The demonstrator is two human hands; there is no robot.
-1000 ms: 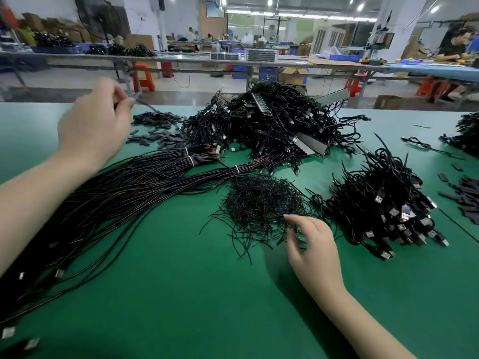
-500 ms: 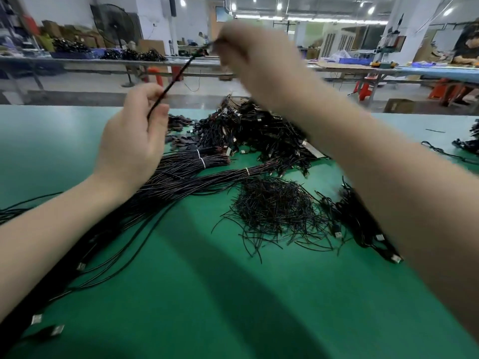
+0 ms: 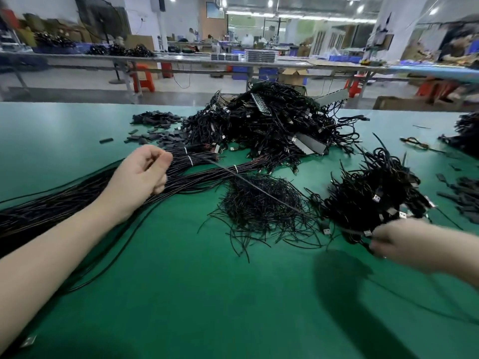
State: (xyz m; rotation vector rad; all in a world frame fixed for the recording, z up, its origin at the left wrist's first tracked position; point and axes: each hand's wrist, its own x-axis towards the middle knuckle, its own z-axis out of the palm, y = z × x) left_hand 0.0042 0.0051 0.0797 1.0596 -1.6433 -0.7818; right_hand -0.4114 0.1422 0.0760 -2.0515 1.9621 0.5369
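Stretching one black cable [image 3: 259, 189] taut above the green bench [image 3: 233, 294], the left hand [image 3: 142, 174] pinches one end; the right hand [image 3: 399, 240], blurred, grips the other beside the USB cable heap [image 3: 368, 193]. Probable next move: release the cable onto that heap.

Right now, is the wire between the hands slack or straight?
Straight: the wire runs in one line from left hand to right hand.

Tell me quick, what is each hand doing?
Left hand: closed, pinching one end of a thin black wire.
Right hand: blurred, seems closed on the wire's other end.
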